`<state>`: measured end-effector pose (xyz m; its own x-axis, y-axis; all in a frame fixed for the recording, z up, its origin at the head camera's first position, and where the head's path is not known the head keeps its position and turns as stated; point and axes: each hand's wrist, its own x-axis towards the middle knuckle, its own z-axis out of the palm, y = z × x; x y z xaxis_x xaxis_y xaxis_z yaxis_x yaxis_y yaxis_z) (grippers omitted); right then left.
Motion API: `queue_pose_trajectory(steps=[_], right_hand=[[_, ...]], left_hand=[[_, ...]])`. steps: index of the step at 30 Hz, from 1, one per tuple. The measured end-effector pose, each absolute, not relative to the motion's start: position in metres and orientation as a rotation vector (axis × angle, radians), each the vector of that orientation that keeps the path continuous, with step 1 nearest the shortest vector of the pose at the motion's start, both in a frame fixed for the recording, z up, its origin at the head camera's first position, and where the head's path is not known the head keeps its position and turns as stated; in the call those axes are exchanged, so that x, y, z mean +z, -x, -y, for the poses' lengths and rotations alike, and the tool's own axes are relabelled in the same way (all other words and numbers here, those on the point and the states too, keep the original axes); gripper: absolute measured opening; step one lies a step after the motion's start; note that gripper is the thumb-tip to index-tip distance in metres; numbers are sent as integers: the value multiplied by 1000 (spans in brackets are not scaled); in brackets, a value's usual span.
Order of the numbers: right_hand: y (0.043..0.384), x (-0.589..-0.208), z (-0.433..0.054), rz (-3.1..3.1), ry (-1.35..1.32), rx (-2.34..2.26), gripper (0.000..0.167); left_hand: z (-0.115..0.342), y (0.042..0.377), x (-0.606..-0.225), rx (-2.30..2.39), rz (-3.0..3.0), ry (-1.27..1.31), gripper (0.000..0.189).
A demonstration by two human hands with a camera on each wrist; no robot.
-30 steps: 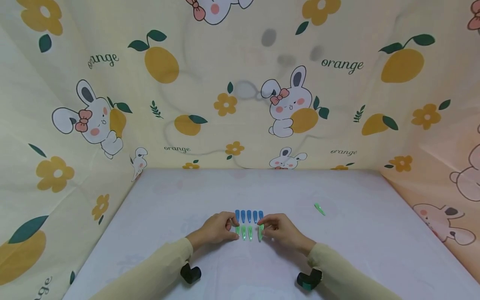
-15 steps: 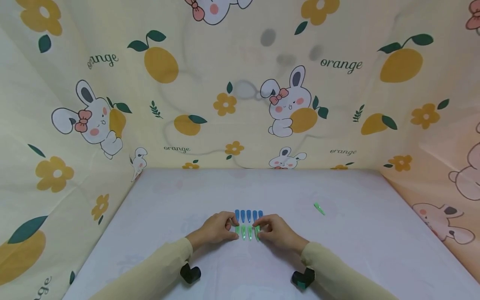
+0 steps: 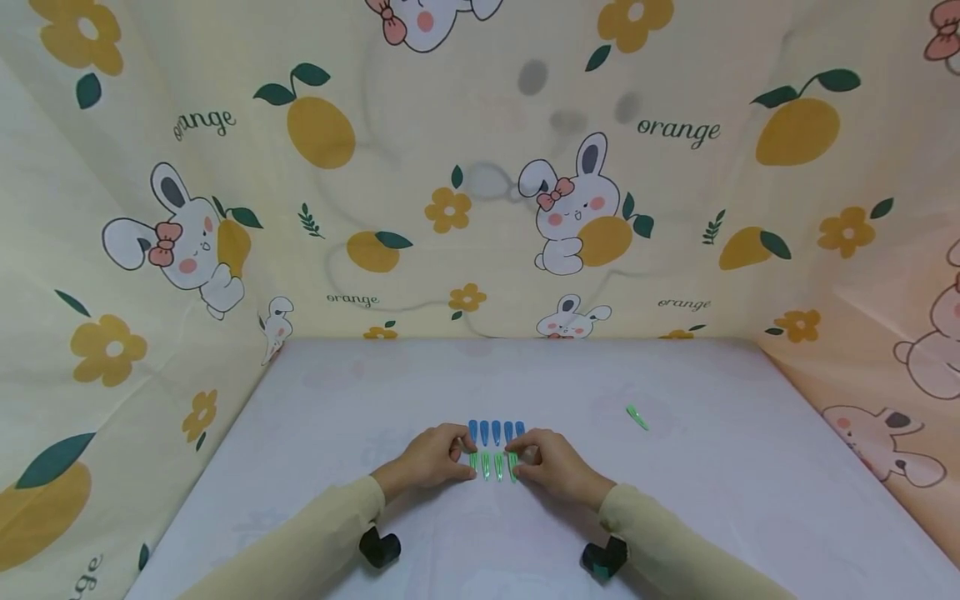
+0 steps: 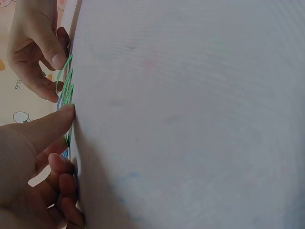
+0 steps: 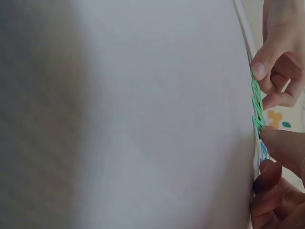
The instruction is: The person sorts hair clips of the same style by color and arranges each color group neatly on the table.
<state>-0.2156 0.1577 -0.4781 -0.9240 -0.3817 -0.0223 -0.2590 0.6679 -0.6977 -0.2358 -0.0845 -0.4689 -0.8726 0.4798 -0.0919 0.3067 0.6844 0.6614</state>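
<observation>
Several green snap hair clips (image 3: 486, 467) lie side by side in a short row on the table, in front of a row of blue hair clips (image 3: 497, 432). At the row's left end, my left hand (image 3: 438, 454) pinches the outermost green hair clip (image 3: 473, 461) between thumb and fingers. My right hand (image 3: 558, 468) pinches the green hair clip (image 3: 513, 467) at the right end, its thumb low and index finger near the top. That clip stands slightly tilted in the left wrist view, the right thumb (image 4: 58, 59) against it. Fingers partly cover both end clips and the rightmost blue one.
One more green hair clip (image 3: 637, 417) lies apart, farther back on the right of the white tabletop (image 3: 360, 392). A printed cloth (image 3: 420, 250) with rabbits and oranges rises behind the table and along both sides.
My right hand has moved a little left with its green hair clip, bringing it closer to the others in the row. My left hand stays where it was.
</observation>
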Motion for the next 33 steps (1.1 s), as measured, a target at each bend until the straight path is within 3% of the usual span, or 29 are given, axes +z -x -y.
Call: queue_pose_trajectory(steps=[10, 33], right_hand=[[216, -477, -157, -2722, 557, -1080, 24], [218, -470, -164, -2640, 461, -1171, 24]], left_hand=[[85, 236, -470, 968, -2644, -632, 25], [84, 235, -469, 964, -2641, -594, 26]])
